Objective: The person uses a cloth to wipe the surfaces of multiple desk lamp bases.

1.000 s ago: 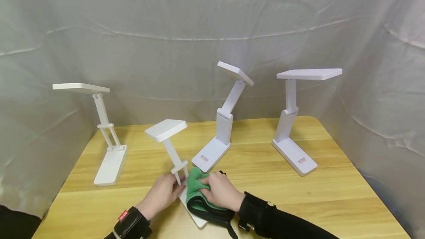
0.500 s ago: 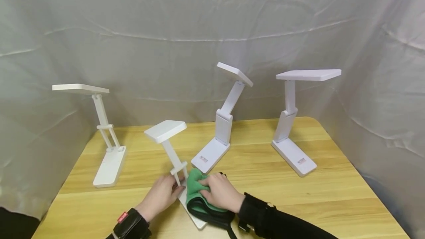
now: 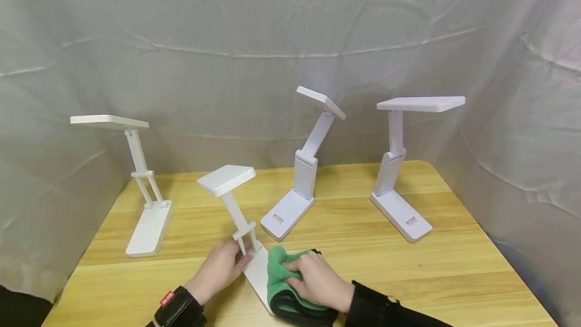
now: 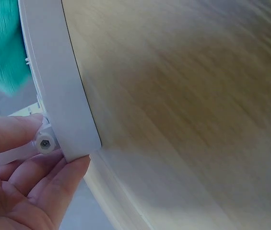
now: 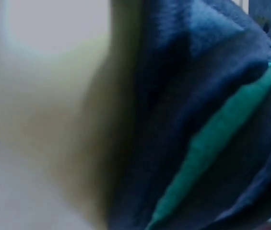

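Observation:
A white folding desk lamp (image 3: pixel 257 272) stands at the front of the table, its head tilted to the left. My left hand (image 3: pixel 220 269) grips the back end of its base, by the hinge. In the left wrist view, the thumb lies at the hinge and fingers reach under the edge of the lamp base (image 4: pixel 61 86). My right hand (image 3: pixel 321 280) holds a bunched green cloth (image 3: pixel 278 276) with black edging against the front part of the base, covering that part. Dark folds of the cloth (image 5: pixel 212 139) fill much of the right wrist view.
Three more white desk lamps stand unfolded farther back: a left lamp (image 3: pixel 150 228), a middle lamp (image 3: pixel 288 214) close behind the cloth, and a right lamp (image 3: pixel 401 214). The wooden table (image 3: pixel 408 281) has grey sheeting (image 3: pixel 204 95) hanging behind and beside it.
My right hand and the cloth have slid right and toward the front along the base, uncovering its hinge end. My left hand keeps its grip in the same spot.

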A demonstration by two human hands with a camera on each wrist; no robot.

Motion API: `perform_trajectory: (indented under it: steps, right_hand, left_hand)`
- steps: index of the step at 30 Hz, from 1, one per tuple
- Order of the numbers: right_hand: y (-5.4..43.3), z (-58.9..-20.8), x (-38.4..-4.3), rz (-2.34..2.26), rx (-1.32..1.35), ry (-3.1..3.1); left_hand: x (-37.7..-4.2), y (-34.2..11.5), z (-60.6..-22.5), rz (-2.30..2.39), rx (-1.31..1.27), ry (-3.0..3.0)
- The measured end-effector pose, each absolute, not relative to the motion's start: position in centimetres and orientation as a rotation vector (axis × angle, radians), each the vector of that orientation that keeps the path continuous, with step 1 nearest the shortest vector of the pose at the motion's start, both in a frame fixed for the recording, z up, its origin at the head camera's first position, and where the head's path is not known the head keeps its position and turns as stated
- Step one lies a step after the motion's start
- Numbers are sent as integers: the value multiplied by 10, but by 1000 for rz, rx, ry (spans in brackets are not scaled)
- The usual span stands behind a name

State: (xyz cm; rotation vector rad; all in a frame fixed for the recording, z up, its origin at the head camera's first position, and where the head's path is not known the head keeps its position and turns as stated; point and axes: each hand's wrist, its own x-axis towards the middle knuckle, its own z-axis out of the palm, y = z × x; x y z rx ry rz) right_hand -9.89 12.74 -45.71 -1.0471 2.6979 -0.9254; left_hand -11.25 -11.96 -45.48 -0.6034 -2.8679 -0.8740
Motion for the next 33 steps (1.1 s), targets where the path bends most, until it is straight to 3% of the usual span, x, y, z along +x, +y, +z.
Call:
perform_trajectory:
  steps: [7,16,25,33]
  right_hand:
    - [106,-456,-123,-853,-1053,2769]
    - [134,-455,-91,-914,-1051,2680]
    - [103,-454,-123,-827,-1054,2773]
    - [132,-455,-93,-891,-1060,2706]
  left_hand:
    - [-114,-119,-455,-865,-639,-2859]
    - [-111,-120,-452,-908,-588,-2880]
    - [-113,-121,-451,-875,-642,-2865]
    - [-113,-120,-453,-877,-603,-2873]
